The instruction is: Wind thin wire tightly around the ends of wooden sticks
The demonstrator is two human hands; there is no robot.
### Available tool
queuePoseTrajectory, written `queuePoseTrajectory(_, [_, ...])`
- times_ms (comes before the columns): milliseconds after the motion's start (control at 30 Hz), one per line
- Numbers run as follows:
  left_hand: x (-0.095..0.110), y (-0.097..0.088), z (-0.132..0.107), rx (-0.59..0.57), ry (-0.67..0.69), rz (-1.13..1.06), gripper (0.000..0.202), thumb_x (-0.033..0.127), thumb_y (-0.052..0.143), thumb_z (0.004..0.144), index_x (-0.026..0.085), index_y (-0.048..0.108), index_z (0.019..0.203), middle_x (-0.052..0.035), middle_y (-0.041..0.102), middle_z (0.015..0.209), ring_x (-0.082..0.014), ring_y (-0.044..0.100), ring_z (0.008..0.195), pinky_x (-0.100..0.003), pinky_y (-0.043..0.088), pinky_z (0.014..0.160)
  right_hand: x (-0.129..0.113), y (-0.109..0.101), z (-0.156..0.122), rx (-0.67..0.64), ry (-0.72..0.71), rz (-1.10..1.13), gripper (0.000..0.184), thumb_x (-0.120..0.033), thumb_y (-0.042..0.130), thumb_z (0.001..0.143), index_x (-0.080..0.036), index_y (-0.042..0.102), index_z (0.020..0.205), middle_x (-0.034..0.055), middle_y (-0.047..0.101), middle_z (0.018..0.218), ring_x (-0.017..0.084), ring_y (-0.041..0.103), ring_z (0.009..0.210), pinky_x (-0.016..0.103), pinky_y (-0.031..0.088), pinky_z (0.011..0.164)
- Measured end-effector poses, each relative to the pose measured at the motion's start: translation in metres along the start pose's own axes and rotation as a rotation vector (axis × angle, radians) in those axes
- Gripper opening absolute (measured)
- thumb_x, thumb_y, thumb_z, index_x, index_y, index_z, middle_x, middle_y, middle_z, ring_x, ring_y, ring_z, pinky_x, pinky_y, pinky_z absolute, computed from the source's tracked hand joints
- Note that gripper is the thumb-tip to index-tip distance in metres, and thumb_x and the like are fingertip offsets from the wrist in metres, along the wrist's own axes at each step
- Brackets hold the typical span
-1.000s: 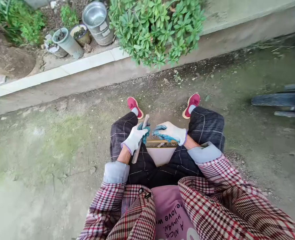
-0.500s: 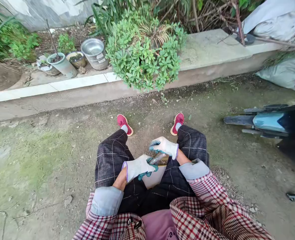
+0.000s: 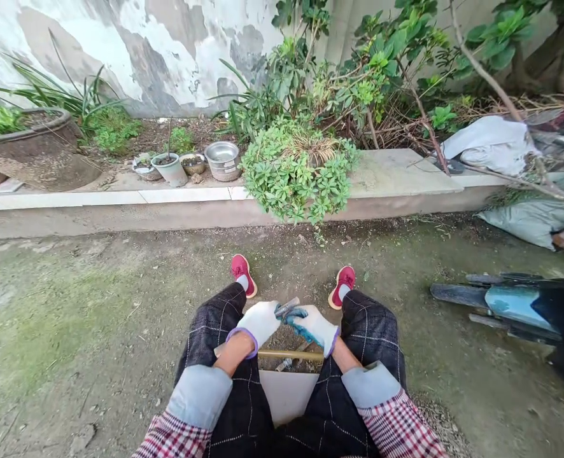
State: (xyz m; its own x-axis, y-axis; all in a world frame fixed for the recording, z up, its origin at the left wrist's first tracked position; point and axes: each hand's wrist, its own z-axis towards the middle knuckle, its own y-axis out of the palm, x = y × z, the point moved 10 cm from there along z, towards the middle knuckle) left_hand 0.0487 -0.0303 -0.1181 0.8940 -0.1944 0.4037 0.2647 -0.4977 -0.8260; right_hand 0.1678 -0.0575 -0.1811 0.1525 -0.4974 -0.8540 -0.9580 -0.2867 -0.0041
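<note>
I sit on a low white seat (image 3: 286, 394) with my knees apart, wearing white gloves with teal palms. My left hand (image 3: 258, 321) is closed around a short grey metal bar (image 3: 288, 308) that sticks out to the right of the fist. My right hand (image 3: 313, 326) meets it at that end, fingers curled against the bar. Both hands hover between my knees above the dirt. A thin tan stick (image 3: 289, 354) lies across below my wrists, with a small metal piece (image 3: 284, 364) under it.
My red shoes (image 3: 242, 274) rest on mossy dirt ground. A concrete kerb (image 3: 119, 207) runs across ahead, carrying small pots (image 3: 170, 168), a metal bowl (image 3: 223, 159) and a leafy bush (image 3: 296, 175). A blue vehicle part (image 3: 511, 302) lies at right, sacks (image 3: 525, 216) behind it.
The camera has tilted upward, revealing the wall and plants. My hands came together and rose between my knees; the grey bar went from upright in my left hand to lying across between both hands.
</note>
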Motion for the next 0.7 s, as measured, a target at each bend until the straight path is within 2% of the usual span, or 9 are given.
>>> queuePoseTrajectory(100, [-0.006, 0.012, -0.004, 0.001, -0.034, 0.043, 0.027, 0.016, 0.051, 0.095, 0.013, 0.075, 0.107, -0.0183, 0.079, 0.107, -0.0321, 0.076, 0.105, -0.038, 0.052, 0.093, 0.003, 0.004, -0.003, -0.03, 0.015, -0.007, 0.031, -0.04, 0.074, 0.07, -0.017, 0.079, 0.089, -0.0045, 0.055, 0.056, 0.008, 0.04, 0.048, 0.023, 0.025, 0.043])
queuePoseTrajectory(200, [-0.013, 0.016, -0.004, -0.006, -0.053, 0.074, 0.028, 0.021, 0.051, 0.096, 0.014, 0.074, 0.111, -0.0166, 0.079, 0.108, -0.0308, 0.076, 0.108, -0.036, 0.053, 0.093, 0.003, 0.004, -0.004, -0.037, 0.018, -0.024, 0.034, -0.044, 0.072, 0.072, -0.016, 0.08, 0.09, -0.0047, 0.053, 0.055, 0.009, 0.041, 0.048, 0.023, 0.027, 0.044])
queuePoseTrajectory(367, [-0.024, 0.028, -0.008, -0.115, -0.07, 0.15, 0.028, 0.025, 0.059, 0.094, 0.013, 0.077, 0.112, -0.0193, 0.08, 0.111, -0.0348, 0.077, 0.11, -0.038, 0.057, 0.093, 0.003, 0.014, -0.006, -0.09, 0.013, -0.116, 0.021, -0.038, 0.069, 0.071, -0.02, 0.076, 0.078, -0.0046, 0.051, 0.053, 0.01, 0.039, 0.048, 0.024, 0.029, 0.046])
queuePoseTrajectory(567, [-0.008, 0.053, -0.034, -0.2, -0.027, 0.3, 0.04, 0.005, 0.049, 0.092, 0.008, 0.075, 0.122, -0.0261, 0.077, 0.118, -0.0402, 0.075, 0.117, -0.05, 0.059, 0.097, 0.008, 0.018, -0.009, -0.199, 0.001, -0.26, 0.012, -0.031, 0.068, 0.067, -0.021, 0.063, 0.062, -0.0049, 0.052, 0.051, 0.011, 0.042, 0.048, 0.025, 0.03, 0.046])
queuePoseTrajectory(700, [0.003, 0.066, -0.051, -0.268, 0.069, 0.326, 0.038, 0.012, 0.054, 0.092, 0.014, 0.076, 0.122, -0.0229, 0.079, 0.109, -0.0406, 0.077, 0.109, -0.051, 0.06, 0.092, -0.001, 0.017, -0.008, -0.264, -0.082, -0.324, 0.015, -0.024, 0.068, 0.061, -0.02, 0.056, 0.052, -0.0052, 0.049, 0.051, 0.01, 0.041, 0.055, 0.025, 0.032, 0.051])
